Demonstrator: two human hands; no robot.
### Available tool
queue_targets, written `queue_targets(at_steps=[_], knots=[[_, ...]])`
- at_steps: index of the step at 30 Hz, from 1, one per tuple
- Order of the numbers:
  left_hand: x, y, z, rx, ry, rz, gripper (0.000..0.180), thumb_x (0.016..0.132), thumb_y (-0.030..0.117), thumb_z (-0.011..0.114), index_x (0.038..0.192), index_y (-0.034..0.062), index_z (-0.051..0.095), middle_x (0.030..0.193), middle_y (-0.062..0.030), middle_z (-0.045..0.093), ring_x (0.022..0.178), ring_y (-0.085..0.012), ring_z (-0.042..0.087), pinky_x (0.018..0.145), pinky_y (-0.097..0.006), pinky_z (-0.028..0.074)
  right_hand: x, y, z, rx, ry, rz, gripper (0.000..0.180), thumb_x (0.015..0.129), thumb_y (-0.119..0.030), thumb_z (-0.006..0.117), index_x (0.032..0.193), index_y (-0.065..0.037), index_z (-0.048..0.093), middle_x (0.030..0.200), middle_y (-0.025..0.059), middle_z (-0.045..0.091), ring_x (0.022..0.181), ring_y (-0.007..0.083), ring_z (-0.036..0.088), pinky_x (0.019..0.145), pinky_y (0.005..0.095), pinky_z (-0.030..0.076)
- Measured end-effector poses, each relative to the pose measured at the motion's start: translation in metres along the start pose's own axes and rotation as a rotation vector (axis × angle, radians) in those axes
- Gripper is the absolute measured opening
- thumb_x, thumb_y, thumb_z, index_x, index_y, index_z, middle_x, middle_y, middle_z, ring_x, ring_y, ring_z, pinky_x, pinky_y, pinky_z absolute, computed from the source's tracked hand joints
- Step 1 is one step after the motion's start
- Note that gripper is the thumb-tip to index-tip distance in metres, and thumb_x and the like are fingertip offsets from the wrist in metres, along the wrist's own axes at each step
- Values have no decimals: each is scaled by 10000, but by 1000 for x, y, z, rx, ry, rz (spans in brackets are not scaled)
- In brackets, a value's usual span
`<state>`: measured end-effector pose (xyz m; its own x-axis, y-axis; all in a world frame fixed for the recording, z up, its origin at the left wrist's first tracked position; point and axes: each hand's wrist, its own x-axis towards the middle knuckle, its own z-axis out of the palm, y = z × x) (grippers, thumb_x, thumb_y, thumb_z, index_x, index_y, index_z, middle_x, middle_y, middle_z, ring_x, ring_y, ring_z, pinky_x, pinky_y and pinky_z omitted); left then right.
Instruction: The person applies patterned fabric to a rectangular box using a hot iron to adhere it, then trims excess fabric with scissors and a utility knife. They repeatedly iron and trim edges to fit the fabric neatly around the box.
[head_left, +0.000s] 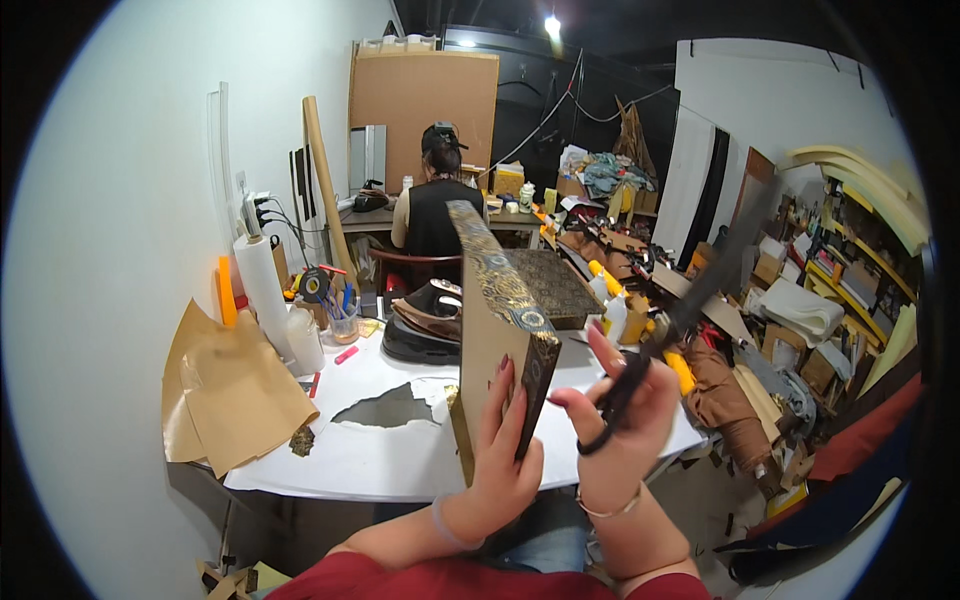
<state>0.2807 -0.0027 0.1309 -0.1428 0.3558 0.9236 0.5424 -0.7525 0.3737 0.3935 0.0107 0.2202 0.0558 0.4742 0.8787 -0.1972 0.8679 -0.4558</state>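
Black-and-gold patterned panel (488,325): flat, box-like, beige-faced, and it's up on edge at the near side of the white-covered table (370,465), against the bare left hand (505,445) and just left of the bare right hand (640,430).
Panel's direction: beige face turned left; patterned rim slanting up and away from the near corner, the long axis seemingly along it, though foreshortening makes that hard to tell.
Dark patterned box (550,280): lying behind, on the table.
Black scissors (700,295): blurred, aimed up and right, away from the panel.
Left hand: gripping the panel, fingers flat on beige.
Right hand: grasping the scissors' handles, index finger raised.
Small pink stick (346,355): on the table, well left.
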Motion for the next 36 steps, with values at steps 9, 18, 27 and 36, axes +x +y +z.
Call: queue_targets(at_steps=[9,18,27,36], knots=[[2,3,37,6,-31,-42,776,899,6,565,1602,-49,240,1659,-343,117,1522,-564,185,1227,-593,206,-11,8,-4,202,73,435,465,842,30,833,1155,-14,491,1121,166,733,918,135,713,808,258,586],[74,-168,-27,100,146,-224,913,962,323,742,1610,-40,211,1658,-251,280,1545,-390,255,1264,-445,191,5,33,-49,18,244,447,411,842,40,817,1124,-57,534,910,-13,653,716,33,590,616,187,461],[116,-226,-98,-698,-270,-671,437,953,79,753,1362,44,605,1216,-18,722,1100,-126,673,969,-309,539,65,79,-116,-13,94,416,304,870,-134,802,1097,-104,601,830,-72,566,632,23,500,538,179,393],[79,-89,-123,-712,-24,-557,421,982,41,705,1383,10,581,1238,-36,703,1102,-109,655,963,-288,526,125,164,-109,-10,56,603,244,977,-304,744,1049,-123,597,734,-72,517,598,41,469,540,215,353]])
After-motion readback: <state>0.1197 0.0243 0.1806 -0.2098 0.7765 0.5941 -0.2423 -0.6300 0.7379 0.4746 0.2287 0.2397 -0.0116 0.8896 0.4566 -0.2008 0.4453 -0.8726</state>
